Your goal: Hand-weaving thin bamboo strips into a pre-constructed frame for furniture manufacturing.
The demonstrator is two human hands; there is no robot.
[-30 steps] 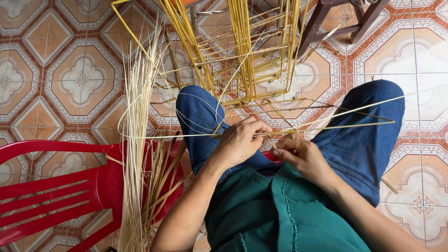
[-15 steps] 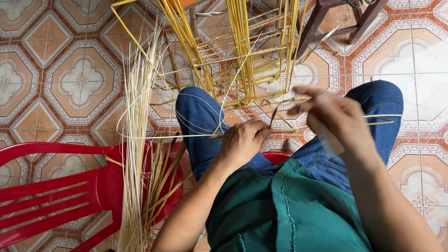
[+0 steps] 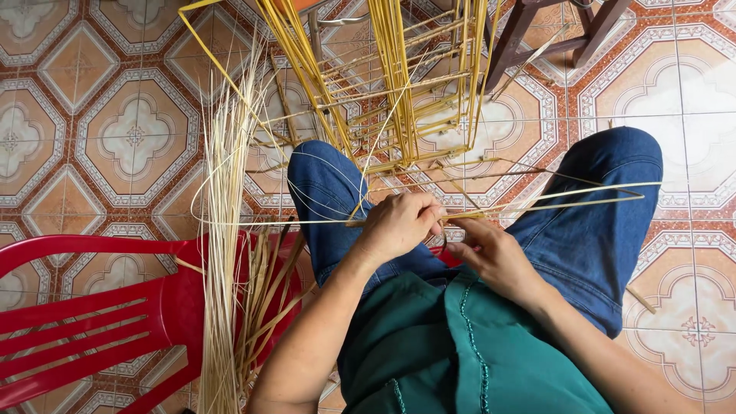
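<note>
My left hand [image 3: 400, 224] pinches thin pale rattan strips [image 3: 567, 198] between my knees, fingers closed on them. My right hand [image 3: 491, 253] sits just below and to the right, fingers curled around the same strips where they meet. The strips run sideways across both blue-jeaned legs. Beyond my knees stands a yellow rattan frame [image 3: 383, 84] of upright rods and cross rods, partly bound with strips.
A bundle of pale straw strips [image 3: 224, 230] leans on a red plastic chair [image 3: 100, 307] at my left. Dark wooden stool legs [image 3: 537, 38] stand at the upper right. The floor is patterned tile [image 3: 115, 115].
My right hand, raised high with a strip half a second ago, has come back down beside my left hand. The left hand stayed in place.
</note>
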